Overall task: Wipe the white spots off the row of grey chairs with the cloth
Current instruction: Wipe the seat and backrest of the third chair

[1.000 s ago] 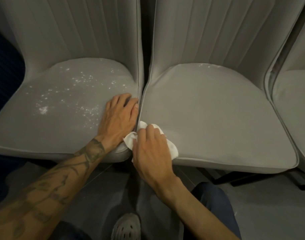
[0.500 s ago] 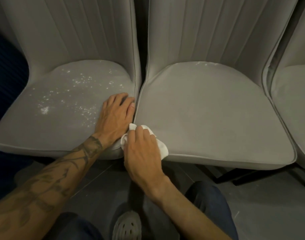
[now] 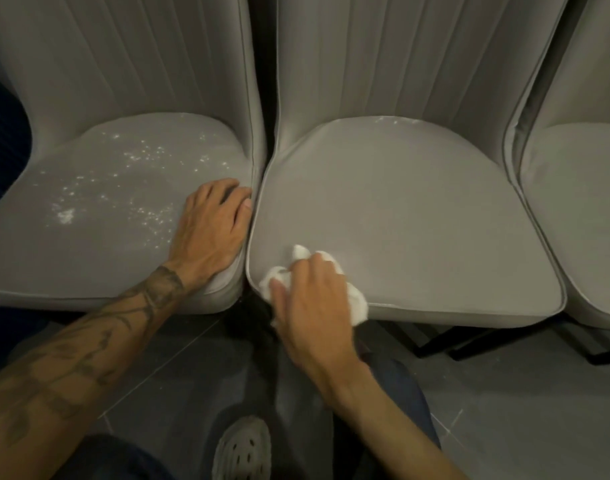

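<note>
Three grey chairs stand side by side. The left chair has many white spots scattered over its seat. The middle chair looks clean except for a few white specks at the back seam. My right hand grips a crumpled white cloth on the front left corner of the middle seat. My left hand rests flat on the right edge of the left seat, fingers at the gap between the chairs.
A third grey chair shows at the right edge. Dark chair legs stand on the grey tiled floor. My knees and a perforated grey shoe are below the hands. Something dark blue lies far left.
My right hand has slid the cloth from the gap between the seats onto the middle seat's front left corner. My left hand has stayed in place on the left seat.
</note>
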